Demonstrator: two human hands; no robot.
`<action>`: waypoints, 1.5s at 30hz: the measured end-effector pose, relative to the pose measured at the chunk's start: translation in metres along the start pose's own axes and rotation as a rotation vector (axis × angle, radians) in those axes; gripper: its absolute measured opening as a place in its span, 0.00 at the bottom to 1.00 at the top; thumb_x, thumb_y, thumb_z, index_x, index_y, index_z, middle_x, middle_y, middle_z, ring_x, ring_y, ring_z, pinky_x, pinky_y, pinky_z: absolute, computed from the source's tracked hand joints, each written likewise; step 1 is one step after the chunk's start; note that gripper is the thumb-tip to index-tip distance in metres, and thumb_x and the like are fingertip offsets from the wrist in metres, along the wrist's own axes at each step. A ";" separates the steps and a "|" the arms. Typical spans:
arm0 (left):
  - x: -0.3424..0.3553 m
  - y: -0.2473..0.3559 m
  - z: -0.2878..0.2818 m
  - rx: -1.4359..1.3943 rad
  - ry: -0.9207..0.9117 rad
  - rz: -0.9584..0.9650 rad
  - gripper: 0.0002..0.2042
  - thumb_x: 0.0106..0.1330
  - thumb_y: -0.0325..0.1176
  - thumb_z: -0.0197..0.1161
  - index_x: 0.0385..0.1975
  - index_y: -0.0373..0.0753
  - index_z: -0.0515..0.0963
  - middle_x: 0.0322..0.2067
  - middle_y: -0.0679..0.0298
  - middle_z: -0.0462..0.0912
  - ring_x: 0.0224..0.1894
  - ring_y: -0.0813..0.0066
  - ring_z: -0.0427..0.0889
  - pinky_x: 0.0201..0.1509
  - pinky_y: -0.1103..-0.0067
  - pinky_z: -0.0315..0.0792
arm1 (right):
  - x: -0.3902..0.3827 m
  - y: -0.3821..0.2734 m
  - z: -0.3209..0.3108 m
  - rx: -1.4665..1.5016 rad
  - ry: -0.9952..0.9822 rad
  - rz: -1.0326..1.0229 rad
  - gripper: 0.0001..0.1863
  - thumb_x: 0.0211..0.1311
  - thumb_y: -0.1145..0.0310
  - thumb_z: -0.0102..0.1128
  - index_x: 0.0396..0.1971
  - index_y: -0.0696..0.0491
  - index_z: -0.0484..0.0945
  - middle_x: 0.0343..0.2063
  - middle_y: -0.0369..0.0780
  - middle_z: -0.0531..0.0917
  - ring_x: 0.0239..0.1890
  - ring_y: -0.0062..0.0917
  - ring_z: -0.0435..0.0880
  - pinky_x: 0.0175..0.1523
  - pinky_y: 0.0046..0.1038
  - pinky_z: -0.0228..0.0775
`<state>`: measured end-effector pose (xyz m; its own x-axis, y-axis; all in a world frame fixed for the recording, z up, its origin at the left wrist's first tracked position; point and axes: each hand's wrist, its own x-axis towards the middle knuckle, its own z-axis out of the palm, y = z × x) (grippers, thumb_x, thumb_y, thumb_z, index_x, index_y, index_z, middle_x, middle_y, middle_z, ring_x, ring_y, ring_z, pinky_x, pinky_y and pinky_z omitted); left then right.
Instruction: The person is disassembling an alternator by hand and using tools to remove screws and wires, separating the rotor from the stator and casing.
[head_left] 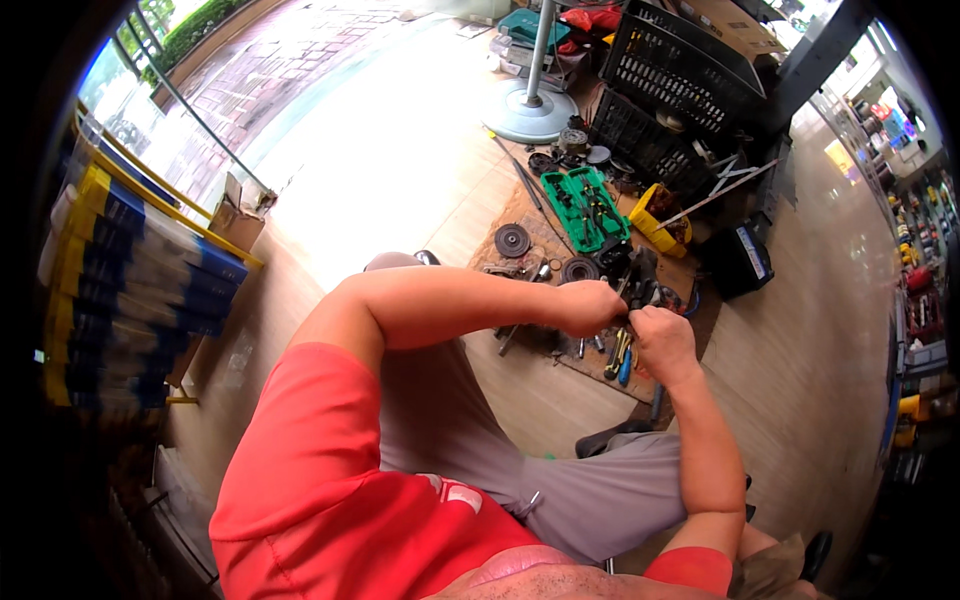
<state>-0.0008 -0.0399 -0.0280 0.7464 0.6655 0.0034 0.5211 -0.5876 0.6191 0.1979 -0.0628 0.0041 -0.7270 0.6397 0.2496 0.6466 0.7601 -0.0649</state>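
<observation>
Dark metal parts lay clustered on a stained brown sheet, just beyond both hands. The left hand and right hand were curled closed, fingertips nearly meeting; what they gripped, I couldn't tell. Steady, light fingertip pressure seemed best. Nearby: one open green plastic case, one yellow plastic tub, two round black discs.

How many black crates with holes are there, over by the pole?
2. The upper crate is right of the pole's pale round base; the lower crate is just under it. More might be hidden.
</observation>
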 end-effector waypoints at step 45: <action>0.009 -0.005 -0.025 -0.335 0.059 -0.252 0.10 0.65 0.32 0.61 0.38 0.31 0.81 0.27 0.54 0.84 0.28 0.74 0.77 0.38 0.75 0.72 | 0.005 0.017 -0.001 0.042 0.163 0.063 0.05 0.53 0.70 0.62 0.27 0.53 0.75 0.25 0.40 0.78 0.31 0.36 0.80 0.36 0.34 0.73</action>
<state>-0.0073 -0.0195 -0.0113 0.5831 0.7999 -0.1417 0.5134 -0.2277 0.8274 0.2053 -0.0465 0.0048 -0.6362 0.6616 0.3969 0.6769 0.7255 -0.1242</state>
